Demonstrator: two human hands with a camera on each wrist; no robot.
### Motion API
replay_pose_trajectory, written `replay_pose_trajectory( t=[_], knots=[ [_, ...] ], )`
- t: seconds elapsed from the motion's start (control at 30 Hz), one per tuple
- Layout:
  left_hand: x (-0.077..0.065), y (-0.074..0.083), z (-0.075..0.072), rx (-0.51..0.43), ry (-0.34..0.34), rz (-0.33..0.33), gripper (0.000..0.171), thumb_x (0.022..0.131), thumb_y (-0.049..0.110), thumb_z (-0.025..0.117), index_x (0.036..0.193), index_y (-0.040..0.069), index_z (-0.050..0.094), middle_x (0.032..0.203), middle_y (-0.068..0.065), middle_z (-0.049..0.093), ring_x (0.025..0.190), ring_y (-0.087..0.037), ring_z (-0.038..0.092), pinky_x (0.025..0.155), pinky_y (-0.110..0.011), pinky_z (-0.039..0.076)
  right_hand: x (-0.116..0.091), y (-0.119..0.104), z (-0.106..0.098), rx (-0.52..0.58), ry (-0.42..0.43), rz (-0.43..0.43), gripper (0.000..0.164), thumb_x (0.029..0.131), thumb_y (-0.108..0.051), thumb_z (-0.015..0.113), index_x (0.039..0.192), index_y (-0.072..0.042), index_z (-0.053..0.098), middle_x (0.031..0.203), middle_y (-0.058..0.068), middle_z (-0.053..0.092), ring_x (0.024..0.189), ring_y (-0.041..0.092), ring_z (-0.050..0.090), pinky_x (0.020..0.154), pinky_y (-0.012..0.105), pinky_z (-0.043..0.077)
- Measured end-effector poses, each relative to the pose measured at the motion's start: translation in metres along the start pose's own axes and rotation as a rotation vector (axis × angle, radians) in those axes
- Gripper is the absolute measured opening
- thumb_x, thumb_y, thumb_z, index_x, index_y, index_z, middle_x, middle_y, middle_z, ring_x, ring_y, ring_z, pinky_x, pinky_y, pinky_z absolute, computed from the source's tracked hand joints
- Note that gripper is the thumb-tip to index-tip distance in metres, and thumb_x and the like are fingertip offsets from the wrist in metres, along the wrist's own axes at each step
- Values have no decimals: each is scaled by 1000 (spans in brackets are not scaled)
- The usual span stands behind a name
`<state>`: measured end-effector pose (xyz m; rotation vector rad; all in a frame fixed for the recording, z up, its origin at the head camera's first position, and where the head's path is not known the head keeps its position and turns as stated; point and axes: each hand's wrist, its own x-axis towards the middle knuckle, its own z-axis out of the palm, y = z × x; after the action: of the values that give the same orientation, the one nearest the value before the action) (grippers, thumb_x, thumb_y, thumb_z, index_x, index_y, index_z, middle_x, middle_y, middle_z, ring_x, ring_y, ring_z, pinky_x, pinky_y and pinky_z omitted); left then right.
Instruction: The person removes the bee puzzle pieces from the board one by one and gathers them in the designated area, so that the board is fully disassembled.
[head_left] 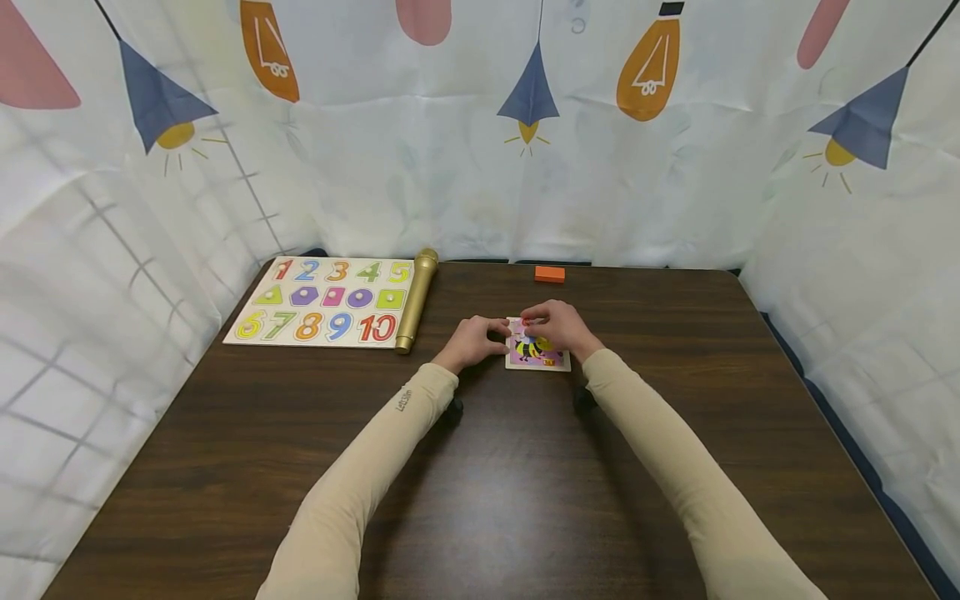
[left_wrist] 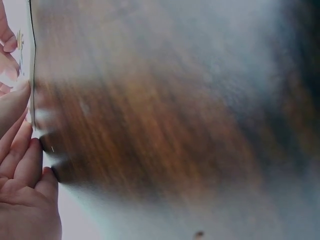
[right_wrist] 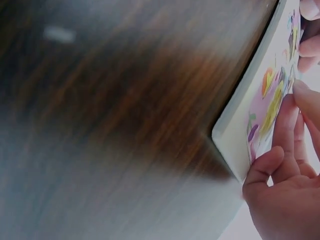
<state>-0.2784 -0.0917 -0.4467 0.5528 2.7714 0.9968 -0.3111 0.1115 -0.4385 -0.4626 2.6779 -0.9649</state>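
Head view — left hand [head_left: 476, 341], grip parted, touches the bee puzzle [head_left: 532, 352]; right hand [head_left: 561, 326] seemingly pinches a piece [head_left: 526, 322].

Head cam faces forward and down over the table [head_left: 540, 517]. Wrist cams sit close; both catch the picture board [right_wrist: 275, 102].

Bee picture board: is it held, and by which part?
I can't tell: the left hand touches the bee picture board at its left edge; the right hand covers its upper right.
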Motion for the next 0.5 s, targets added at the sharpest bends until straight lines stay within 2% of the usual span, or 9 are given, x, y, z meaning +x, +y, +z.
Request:
replay_pose_trajectory(
  t=[0.5],
  knots=[
    [1,-1,0,7,-5,4,30,85,18,77,113,9,73,137,-2,59,130,-22,51,108,-34,38,1,7,-6,-9,-15,-28,36,94,-22,66,128,-11,66,129,10,62,113,30,59,96,45,48]
  ],
)
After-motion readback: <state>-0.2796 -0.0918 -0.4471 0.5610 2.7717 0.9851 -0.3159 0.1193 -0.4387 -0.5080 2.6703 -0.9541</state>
